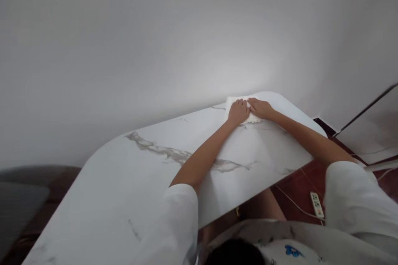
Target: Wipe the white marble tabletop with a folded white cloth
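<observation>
A white cloth [254, 119] lies spread on the white marble-patterned table [124, 186], at its far edge near the wall. My left hand [239, 112] presses down on the cloth's middle, its fingers together and pointing at the wall. Beside it, my right hand [260, 108] reaches in from the right and holds the cloth with bent fingers, its fingertips close to my left hand or touching it. The cloth's upper left corner and lower edge show around my hands; the part under my palms is hidden.
A plain pale wall [186, 41] runs along the table's far side. On the dark red floor [292, 186] at the lower right lies a power strip [316, 204] with a white cable. A dark chair-like shape [25, 198] stands left of the table.
</observation>
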The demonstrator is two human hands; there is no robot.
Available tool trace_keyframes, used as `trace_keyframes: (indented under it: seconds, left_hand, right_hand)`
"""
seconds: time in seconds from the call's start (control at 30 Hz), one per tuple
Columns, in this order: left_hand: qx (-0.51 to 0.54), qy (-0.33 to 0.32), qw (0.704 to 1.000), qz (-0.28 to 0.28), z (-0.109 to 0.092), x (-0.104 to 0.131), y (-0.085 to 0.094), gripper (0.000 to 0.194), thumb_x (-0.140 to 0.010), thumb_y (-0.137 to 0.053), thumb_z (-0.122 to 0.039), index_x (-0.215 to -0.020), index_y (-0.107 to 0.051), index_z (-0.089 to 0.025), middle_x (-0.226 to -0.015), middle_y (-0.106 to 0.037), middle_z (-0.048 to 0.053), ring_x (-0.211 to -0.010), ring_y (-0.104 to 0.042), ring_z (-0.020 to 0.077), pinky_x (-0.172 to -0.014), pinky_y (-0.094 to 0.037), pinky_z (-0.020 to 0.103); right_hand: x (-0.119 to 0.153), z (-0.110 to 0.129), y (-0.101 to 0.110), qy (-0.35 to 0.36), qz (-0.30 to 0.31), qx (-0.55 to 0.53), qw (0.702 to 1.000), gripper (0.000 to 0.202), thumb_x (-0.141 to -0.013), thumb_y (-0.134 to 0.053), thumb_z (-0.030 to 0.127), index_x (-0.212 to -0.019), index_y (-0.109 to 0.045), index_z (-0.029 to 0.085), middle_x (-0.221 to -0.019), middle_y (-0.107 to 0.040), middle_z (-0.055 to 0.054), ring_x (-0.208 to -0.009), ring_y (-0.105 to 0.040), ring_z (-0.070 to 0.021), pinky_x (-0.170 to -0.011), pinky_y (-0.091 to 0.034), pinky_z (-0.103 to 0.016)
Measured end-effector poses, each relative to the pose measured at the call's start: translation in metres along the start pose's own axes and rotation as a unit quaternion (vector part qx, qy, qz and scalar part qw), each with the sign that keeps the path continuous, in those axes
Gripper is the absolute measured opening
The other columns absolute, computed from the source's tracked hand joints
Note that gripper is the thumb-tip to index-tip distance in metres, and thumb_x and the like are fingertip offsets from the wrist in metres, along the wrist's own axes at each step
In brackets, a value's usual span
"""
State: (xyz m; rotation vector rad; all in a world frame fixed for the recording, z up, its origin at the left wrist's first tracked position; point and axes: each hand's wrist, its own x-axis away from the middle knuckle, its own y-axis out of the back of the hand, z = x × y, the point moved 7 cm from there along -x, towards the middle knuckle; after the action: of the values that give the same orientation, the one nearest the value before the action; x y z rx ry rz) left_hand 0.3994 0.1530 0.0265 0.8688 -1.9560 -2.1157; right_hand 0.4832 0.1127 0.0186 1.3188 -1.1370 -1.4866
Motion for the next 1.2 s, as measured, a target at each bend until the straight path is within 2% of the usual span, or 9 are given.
trace_keyframes:
  seconds: [0.13,0.33,0.43,0.53,0.67,0.8,0.93,1.07,1.2]
  left_hand:
    - [0.026,-0.002,1.0,0.004,-0.036,0.042,0.012,0.039,-0.097,-0.035,-0.023,-0.128,-0.052,-0.007,-0.134,-0.056,0.019,-0.127,-0.048,0.0299,-0.108,-0.036,0.041]
    - [0.068,0.002,0.997,0.038,-0.081,0.125,0.041,0.047,-0.096,-0.036,-0.026,-0.138,-0.043,-0.007,-0.147,-0.046,0.019,-0.138,-0.04,0.0302,-0.114,-0.031,0.043]
    - [0.08,0.016,0.994,0.067,-0.101,0.156,0.05,0.051,-0.096,-0.039,-0.028,-0.141,-0.041,-0.007,-0.151,-0.041,0.018,-0.141,-0.035,0.0301,-0.116,-0.029,0.044]
    - [0.099,0.025,0.991,0.091,-0.123,0.169,0.054,0.053,-0.095,-0.04,-0.029,-0.143,-0.04,-0.008,-0.154,-0.038,0.017,-0.143,-0.033,0.0299,-0.118,-0.027,0.045]
    - [0.131,0.013,0.986,0.098,-0.157,0.157,0.051,0.054,-0.094,-0.04,-0.026,-0.145,-0.039,-0.007,-0.155,-0.037,0.016,-0.145,-0.031,0.0286,-0.12,-0.025,0.044]
    - [0.159,0.003,0.984,0.082,-0.175,0.125,0.041,0.054,-0.094,-0.037,-0.022,-0.144,-0.04,-0.003,-0.153,-0.039,0.018,-0.143,-0.033,0.0292,-0.12,-0.024,0.043]
    - [0.18,-0.014,0.982,0.061,-0.162,0.085,0.026,0.054,-0.089,-0.034,-0.013,-0.14,-0.042,0.002,-0.149,-0.043,0.021,-0.143,-0.035,0.0267,-0.12,-0.026,0.039]
    - [0.165,0.0,0.986,0.002,-0.119,0.051,0.014,0.055,-0.089,-0.034,-0.015,-0.142,-0.04,-0.002,-0.153,-0.038,0.021,-0.146,-0.027,0.0279,-0.12,-0.023,0.046]
    - [0.115,0.102,0.988,-0.023,-0.054,0.028,0.006,0.058,-0.09,-0.043,-0.029,-0.142,-0.04,-0.005,-0.154,-0.036,0.02,-0.148,-0.022,0.0314,-0.121,-0.017,0.05]
  right_hand:
    - [0.055,0.011,0.011,0.008,0.017,-0.006,1.0,0.052,-0.097,-0.03,0.027,-0.144,-0.043,0.01,-0.152,-0.043,-0.011,-0.141,-0.038,-0.0242,-0.112,-0.038,-0.04]
    - [0.143,0.057,0.039,0.024,0.019,-0.011,0.999,0.053,-0.095,-0.033,0.026,-0.144,-0.045,0.008,-0.15,-0.044,-0.012,-0.14,-0.04,-0.0247,-0.11,-0.04,-0.04]
    - [0.179,0.071,0.048,0.036,0.014,-0.018,0.999,0.053,-0.094,-0.036,0.027,-0.142,-0.047,0.008,-0.149,-0.045,-0.013,-0.139,-0.041,-0.025,-0.11,-0.041,-0.042]
    - [0.207,0.065,0.054,0.044,0.009,-0.028,0.999,0.054,-0.092,-0.038,0.027,-0.142,-0.047,0.01,-0.149,-0.046,-0.012,-0.138,-0.042,-0.0252,-0.109,-0.042,-0.043]
    - [0.227,0.033,0.061,0.034,0.004,-0.033,0.999,0.053,-0.091,-0.04,0.027,-0.143,-0.048,0.015,-0.148,-0.047,-0.01,-0.137,-0.044,-0.0251,-0.107,-0.045,-0.045]
    - [0.224,-0.008,0.062,-0.002,0.015,-0.025,1.0,0.053,-0.09,-0.04,0.024,-0.142,-0.049,0.018,-0.149,-0.046,-0.007,-0.137,-0.044,-0.0243,-0.105,-0.047,-0.043]
    - [0.193,-0.035,0.054,-0.01,0.028,-0.023,0.999,0.055,-0.09,-0.039,0.024,-0.145,-0.045,0.02,-0.151,-0.044,-0.004,-0.138,-0.042,-0.0228,-0.108,-0.044,-0.042]
    - [0.135,-0.044,0.039,-0.001,0.038,-0.027,0.999,0.057,-0.091,-0.037,0.026,-0.147,-0.042,0.015,-0.153,-0.042,-0.007,-0.14,-0.039,-0.021,-0.113,-0.037,-0.039]
    - [0.066,-0.036,0.019,0.002,0.07,-0.032,0.997,0.057,-0.091,-0.036,0.026,-0.146,-0.042,0.012,-0.154,-0.04,-0.008,-0.141,-0.037,-0.0216,-0.117,-0.03,-0.039]
